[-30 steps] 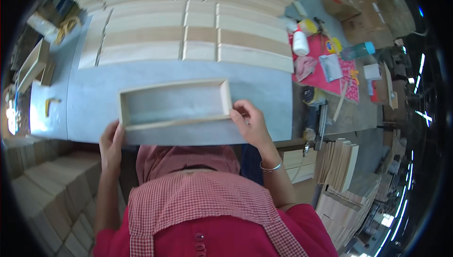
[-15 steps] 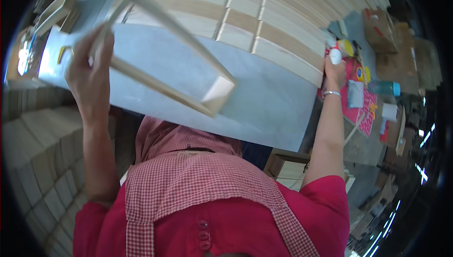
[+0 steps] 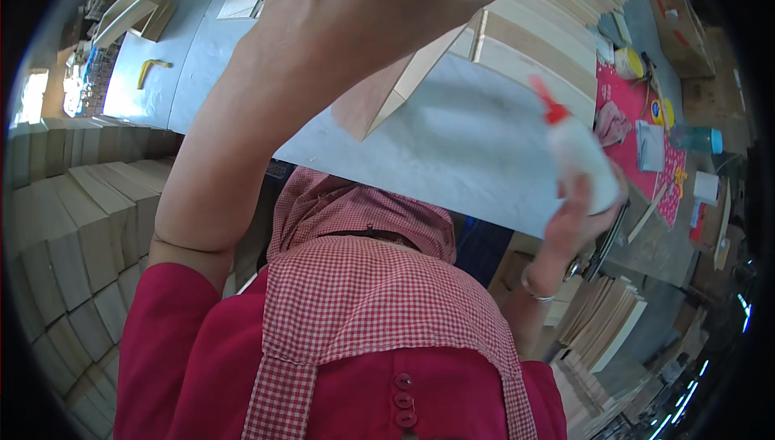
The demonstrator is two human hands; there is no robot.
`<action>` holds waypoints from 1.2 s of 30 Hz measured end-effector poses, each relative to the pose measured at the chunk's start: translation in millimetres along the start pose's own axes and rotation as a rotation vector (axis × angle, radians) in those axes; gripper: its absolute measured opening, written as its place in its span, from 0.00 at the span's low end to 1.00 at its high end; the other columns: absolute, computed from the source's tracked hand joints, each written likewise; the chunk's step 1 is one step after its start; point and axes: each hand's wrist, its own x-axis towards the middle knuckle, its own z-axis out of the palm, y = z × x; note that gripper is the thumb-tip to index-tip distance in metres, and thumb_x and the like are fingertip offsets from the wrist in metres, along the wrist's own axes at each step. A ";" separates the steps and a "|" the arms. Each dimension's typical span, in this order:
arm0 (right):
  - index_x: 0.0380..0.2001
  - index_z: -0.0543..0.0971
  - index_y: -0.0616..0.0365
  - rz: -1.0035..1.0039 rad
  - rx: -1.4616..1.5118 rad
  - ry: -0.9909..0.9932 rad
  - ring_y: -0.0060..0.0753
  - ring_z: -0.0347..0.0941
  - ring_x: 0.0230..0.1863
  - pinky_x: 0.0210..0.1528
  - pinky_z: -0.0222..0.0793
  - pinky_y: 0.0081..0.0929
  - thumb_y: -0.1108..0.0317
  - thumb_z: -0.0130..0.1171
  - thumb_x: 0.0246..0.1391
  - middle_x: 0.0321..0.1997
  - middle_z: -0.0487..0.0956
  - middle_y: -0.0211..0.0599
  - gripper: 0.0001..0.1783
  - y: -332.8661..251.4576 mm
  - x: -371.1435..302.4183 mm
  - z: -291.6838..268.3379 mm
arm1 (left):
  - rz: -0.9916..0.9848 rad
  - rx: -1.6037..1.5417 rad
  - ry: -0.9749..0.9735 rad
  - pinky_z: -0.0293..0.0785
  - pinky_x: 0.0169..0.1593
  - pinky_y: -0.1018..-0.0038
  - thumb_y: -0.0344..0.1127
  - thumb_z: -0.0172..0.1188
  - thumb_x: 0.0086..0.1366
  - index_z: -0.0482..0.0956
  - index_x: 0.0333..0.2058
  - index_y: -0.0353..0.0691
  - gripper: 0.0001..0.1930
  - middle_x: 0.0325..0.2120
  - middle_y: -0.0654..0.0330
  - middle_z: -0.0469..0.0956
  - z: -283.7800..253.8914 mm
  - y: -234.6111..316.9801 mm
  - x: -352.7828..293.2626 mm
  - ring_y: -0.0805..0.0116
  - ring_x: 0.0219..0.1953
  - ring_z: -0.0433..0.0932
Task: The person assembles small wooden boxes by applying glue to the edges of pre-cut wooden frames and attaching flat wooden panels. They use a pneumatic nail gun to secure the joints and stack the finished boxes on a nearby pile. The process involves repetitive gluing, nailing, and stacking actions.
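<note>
My left hand point(image 3: 395, 4), large and close at the top of the view, is closed on the pale wooden frame point(image 3: 420, 64). Its forearm and back hide most of the frame, and the fingertips are partly cut off by the upper edge. One corner of the frame juts out below the hand, above the grey tabletop point(image 3: 484, 149). On the right, my right hand point(image 3: 577, 210) grips a white squeeze bottle point(image 3: 583, 157) low on its body. The bottle's red nozzle points up and to the left, blurred by motion.
Stacked wooden boards point(image 3: 549, 36) line the table's far side. A yellow bent piece point(image 3: 152, 71) and a small wooden box point(image 3: 137, 8) sit at left. Wood blocks point(image 3: 89, 214) are piled lower left. A pink cloth point(image 3: 626, 117) with a teal bottle point(image 3: 696, 139) lies right.
My left hand has swung the wooden frame up and to the right, closer to the camera. My right hand has lifted the squeeze bottle off the pink cloth area and brought it nearer me.
</note>
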 end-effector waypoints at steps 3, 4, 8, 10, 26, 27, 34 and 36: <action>0.53 0.71 0.62 -0.098 -0.173 -0.176 0.28 0.75 0.42 0.42 0.74 0.27 0.63 0.73 0.50 0.46 0.75 0.36 0.30 0.5 -49.9 36.4 | 0.059 0.080 -0.058 0.76 0.40 0.60 0.35 0.66 0.53 0.83 0.32 0.27 0.14 0.31 0.44 0.79 5.6 1.6 3.1 0.47 0.34 0.79; 0.52 0.72 0.62 -0.134 -0.180 -0.212 0.29 0.75 0.42 0.43 0.74 0.29 0.62 0.74 0.49 0.46 0.75 0.35 0.31 -2.8 -58.4 52.8 | 0.089 0.136 -0.077 0.76 0.40 0.60 0.35 0.66 0.53 0.83 0.32 0.27 0.14 0.31 0.44 0.80 5.0 1.9 5.7 0.47 0.34 0.79; 0.48 0.73 0.62 -0.010 -0.101 -0.307 0.36 0.77 0.41 0.41 0.75 0.33 0.66 0.76 0.44 0.45 0.76 0.41 0.30 -4.4 -73.5 96.2 | 0.003 -0.015 -0.060 0.76 0.40 0.62 0.35 0.67 0.53 0.83 0.35 0.25 0.16 0.31 0.44 0.80 4.2 10.2 7.2 0.49 0.33 0.80; 0.47 0.73 0.62 -0.109 -0.159 -0.320 0.40 0.77 0.40 0.40 0.75 0.34 0.67 0.76 0.42 0.43 0.76 0.43 0.30 2.4 -71.2 109.3 | 0.011 -0.087 -0.043 0.76 0.40 0.63 0.35 0.68 0.53 0.83 0.36 0.24 0.17 0.31 0.44 0.80 3.5 11.8 4.7 0.50 0.33 0.80; 0.51 0.72 0.58 -0.369 -0.371 -0.435 0.47 0.78 0.36 0.31 0.76 0.38 0.72 0.75 0.39 0.44 0.74 0.44 0.33 -4.3 -64.6 127.3 | 0.007 -0.078 -0.073 0.76 0.39 0.63 0.36 0.69 0.54 0.83 0.37 0.26 0.17 0.33 0.46 0.80 5.6 17.5 6.0 0.50 0.34 0.81; 0.51 0.72 0.57 -0.372 -0.386 -0.453 0.47 0.78 0.36 0.31 0.76 0.38 0.72 0.75 0.39 0.44 0.74 0.43 0.34 -6.5 -63.8 124.0 | -0.013 -0.086 -0.072 0.76 0.39 0.63 0.36 0.69 0.54 0.83 0.37 0.26 0.17 0.33 0.45 0.80 4.3 17.4 6.2 0.50 0.35 0.81; 0.52 0.72 0.56 -0.385 -0.444 -0.482 0.47 0.78 0.37 0.31 0.76 0.38 0.72 0.75 0.38 0.45 0.74 0.43 0.35 -13.1 -62.4 106.7 | -0.013 -0.049 -0.073 0.77 0.40 0.62 0.36 0.70 0.54 0.83 0.37 0.25 0.18 0.34 0.45 0.80 1.7 17.2 3.0 0.49 0.35 0.81; 0.52 0.72 0.56 -0.369 -0.447 -0.475 0.48 0.78 0.38 0.32 0.76 0.39 0.72 0.75 0.38 0.45 0.74 0.44 0.35 -15.2 -63.6 104.2 | 0.028 -0.021 -0.048 0.77 0.40 0.63 0.36 0.69 0.54 0.83 0.38 0.25 0.18 0.34 0.45 0.80 2.2 14.6 1.3 0.50 0.35 0.81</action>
